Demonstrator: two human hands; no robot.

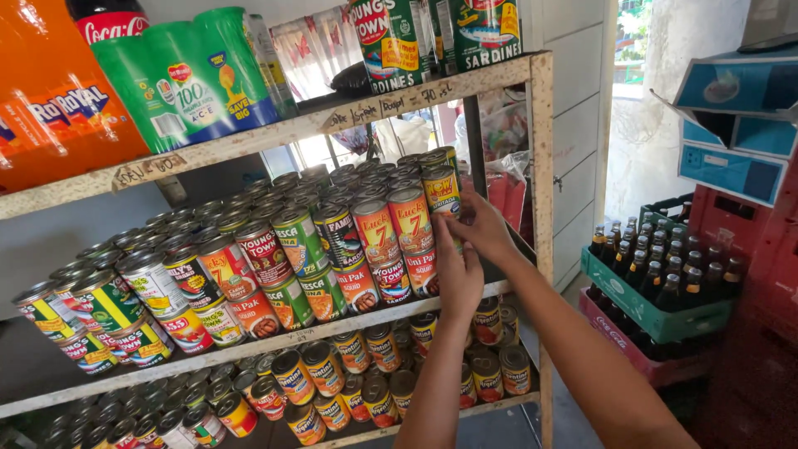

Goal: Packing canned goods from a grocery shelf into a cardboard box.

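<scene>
A small shop: shelves (274, 133) packed with stacked tins (299, 241), bottle crates (648, 312) alongside.
</scene>
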